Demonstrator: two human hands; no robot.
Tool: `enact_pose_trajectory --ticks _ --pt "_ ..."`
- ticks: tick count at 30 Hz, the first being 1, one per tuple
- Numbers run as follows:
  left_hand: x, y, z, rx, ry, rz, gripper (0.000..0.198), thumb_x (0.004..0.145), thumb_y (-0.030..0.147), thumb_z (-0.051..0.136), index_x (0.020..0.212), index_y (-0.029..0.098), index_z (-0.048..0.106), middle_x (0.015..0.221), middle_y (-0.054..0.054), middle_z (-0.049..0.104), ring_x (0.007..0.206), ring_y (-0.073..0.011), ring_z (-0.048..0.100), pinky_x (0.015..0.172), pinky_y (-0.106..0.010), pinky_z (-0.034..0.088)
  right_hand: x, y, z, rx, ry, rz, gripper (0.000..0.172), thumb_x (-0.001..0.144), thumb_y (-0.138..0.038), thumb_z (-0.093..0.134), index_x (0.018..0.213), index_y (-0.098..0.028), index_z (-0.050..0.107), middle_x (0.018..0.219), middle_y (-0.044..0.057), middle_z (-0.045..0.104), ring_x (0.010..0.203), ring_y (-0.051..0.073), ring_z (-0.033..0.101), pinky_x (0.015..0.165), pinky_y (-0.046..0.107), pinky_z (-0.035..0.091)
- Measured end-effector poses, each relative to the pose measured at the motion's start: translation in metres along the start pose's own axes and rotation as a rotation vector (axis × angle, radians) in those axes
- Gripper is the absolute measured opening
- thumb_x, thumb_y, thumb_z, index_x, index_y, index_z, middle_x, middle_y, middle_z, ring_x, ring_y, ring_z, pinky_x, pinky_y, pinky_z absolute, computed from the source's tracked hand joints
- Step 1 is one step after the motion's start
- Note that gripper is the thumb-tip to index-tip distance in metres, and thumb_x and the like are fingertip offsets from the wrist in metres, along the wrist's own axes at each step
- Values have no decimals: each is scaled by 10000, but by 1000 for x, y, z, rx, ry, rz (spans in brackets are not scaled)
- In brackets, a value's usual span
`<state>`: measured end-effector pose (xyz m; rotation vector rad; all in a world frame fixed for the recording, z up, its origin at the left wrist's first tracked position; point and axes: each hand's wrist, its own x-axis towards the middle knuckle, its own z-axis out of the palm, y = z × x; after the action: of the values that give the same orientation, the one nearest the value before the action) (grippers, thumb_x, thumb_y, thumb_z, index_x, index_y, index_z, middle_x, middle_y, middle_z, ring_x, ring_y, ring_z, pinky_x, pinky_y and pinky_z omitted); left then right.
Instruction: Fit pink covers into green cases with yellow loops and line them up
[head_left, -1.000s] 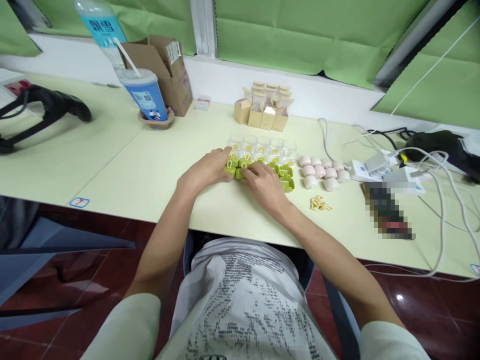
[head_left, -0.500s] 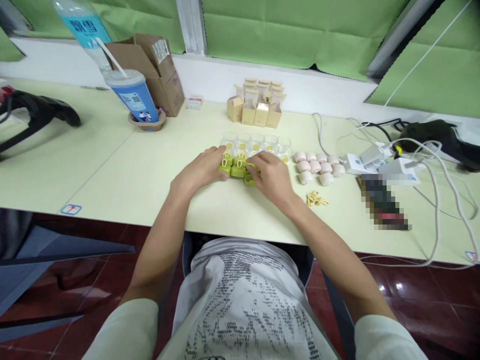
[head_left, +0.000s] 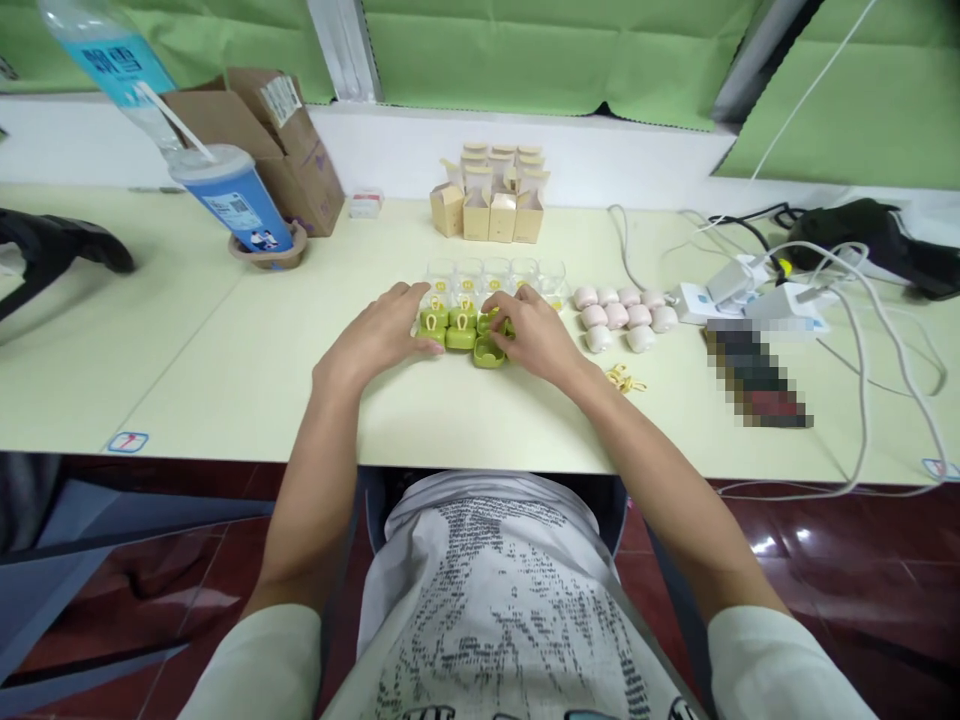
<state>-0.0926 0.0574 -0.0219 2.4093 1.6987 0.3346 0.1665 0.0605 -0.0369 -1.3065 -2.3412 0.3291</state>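
Note:
Several small green cases [head_left: 460, 338] with pale yellow loops on top stand close together in the middle of the table. My left hand [head_left: 379, 335] curves round the left end of this group, its thumb against the front of the leftmost case and its index finger behind. At the right end, my right hand [head_left: 536, 340] has its thumb and fingertips on an open green case [head_left: 489, 352], whose hollow inside shows. My right fingers partly cover the cases behind it. Right behind the green cases stand rows of clear plastic cups [head_left: 496, 270] with yellow marks.
Pale pink and white cases [head_left: 616, 316] sit to the right, beside loose yellow loops [head_left: 624, 379]. Small open cartons [head_left: 491, 210] stand at the back. Leftward are a blue drink cup [head_left: 238, 205] and a cardboard box [head_left: 300, 160]. White chargers [head_left: 787, 307] and cables lie right.
The view has shifted, so the table's contents appear farther left. The rightmost green case now shows more of its open inside under my right fingers. My left hand stays at the group's left end.

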Motion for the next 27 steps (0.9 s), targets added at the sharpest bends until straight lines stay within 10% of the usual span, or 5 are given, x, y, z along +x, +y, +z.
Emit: enact_pose_trajectory --ticks 10,20,24,27 --pt "-5 20 -18 -127 273 123 363 1117 382 562 1432 231 661 1472 -109 716 1433 -302 576 1280 -471 450 -38 -13 -43 114 225 -90 176 946 -133 652 978 -199 812 949 63 820 898 249 691 822 366 482" --pt "-19 38 -33 -255 454 221 217 1100 333 607 1230 257 763 1329 -72 798 1370 -255 662 1198 -423 554 -39 -84 15 -237 -73 149 267 994 -116 584 1130 -137 813 1011 179 841 801 284 750 638 363 411" --pt "-27 39 -41 -300 381 226 194 1068 317 651 1192 235 776 1272 -70 815 1240 -241 726 1101 -385 585 -57 -64 -15 -166 146 80 232 1063 -264 591 1071 -179 807 1038 143 826 888 287 751 664 360 436" --pt "-32 39 -43 -265 66 234 164 1004 322 743 1126 219 778 1142 -53 820 1023 -221 760 961 -352 591 -87 -18 -58 -189 327 120 203 1026 -254 624 955 -222 811 933 105 813 761 251 685 676 376 420"
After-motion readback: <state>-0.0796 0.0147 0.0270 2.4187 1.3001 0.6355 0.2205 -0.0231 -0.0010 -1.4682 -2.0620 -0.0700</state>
